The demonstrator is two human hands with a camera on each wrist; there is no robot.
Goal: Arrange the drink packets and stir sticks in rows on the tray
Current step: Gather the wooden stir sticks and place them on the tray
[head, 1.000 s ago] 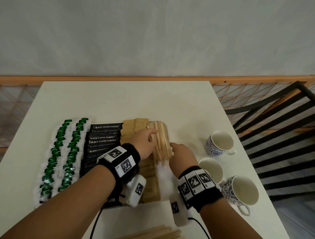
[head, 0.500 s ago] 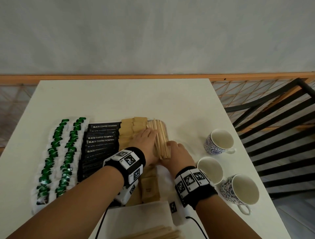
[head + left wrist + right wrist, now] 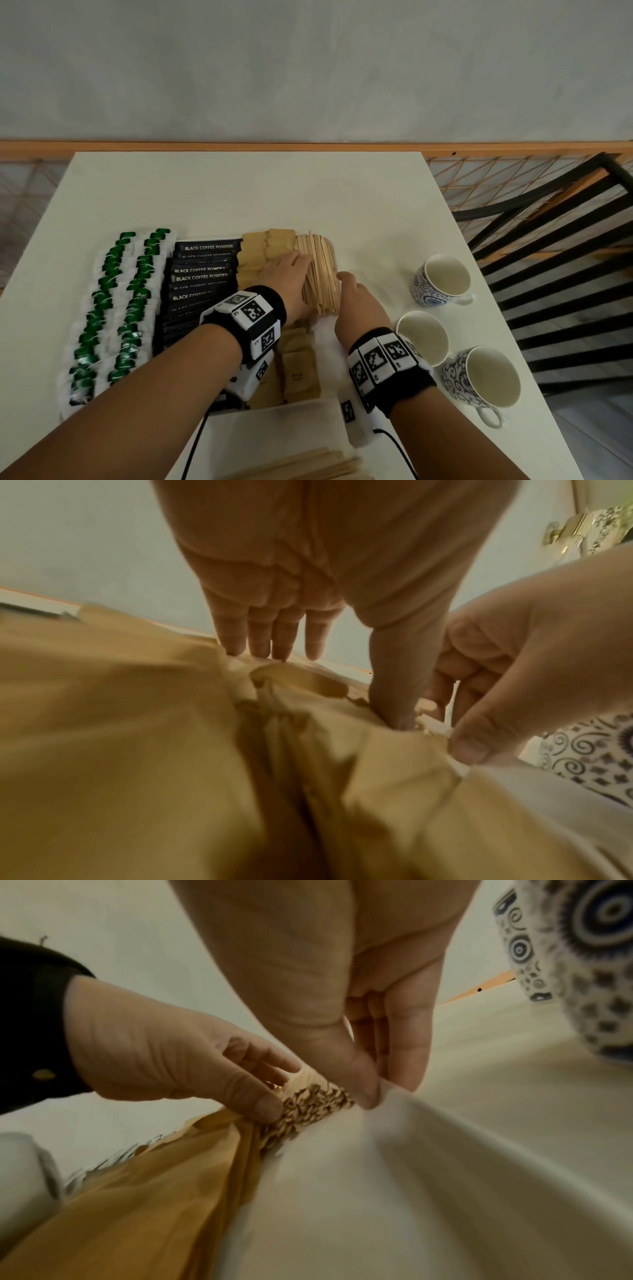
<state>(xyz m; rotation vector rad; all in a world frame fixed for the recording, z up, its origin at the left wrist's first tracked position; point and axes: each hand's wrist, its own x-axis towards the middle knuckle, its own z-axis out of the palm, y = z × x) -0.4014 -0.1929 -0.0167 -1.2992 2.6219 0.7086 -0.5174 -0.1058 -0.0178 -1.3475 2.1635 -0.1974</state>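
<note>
From the head view, the left hand's fingers (image 3: 301,262) lie straight along the left side of the stir sticks (image 3: 320,274), the right hand (image 3: 359,301) against their right side. Left of those fingers sit brown packets (image 3: 255,253), black packets (image 3: 202,274) reading "BLACK COFFEE POWDER", and green-and-white packets (image 3: 113,308); right, three cups (image 3: 442,279) stand on the counter (image 3: 239,192).

The left wrist view shows only brown packets under extended fingers (image 3: 260,634).

The right wrist view alone shows the stick ends (image 3: 308,1110), with the right thumb pressed beside them on the white tray (image 3: 428,1177).

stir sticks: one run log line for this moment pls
step: squaring stir sticks | left hand: flat against bundle's left side | right hand: at its right side, on tray | brown packets: adjacent
</note>
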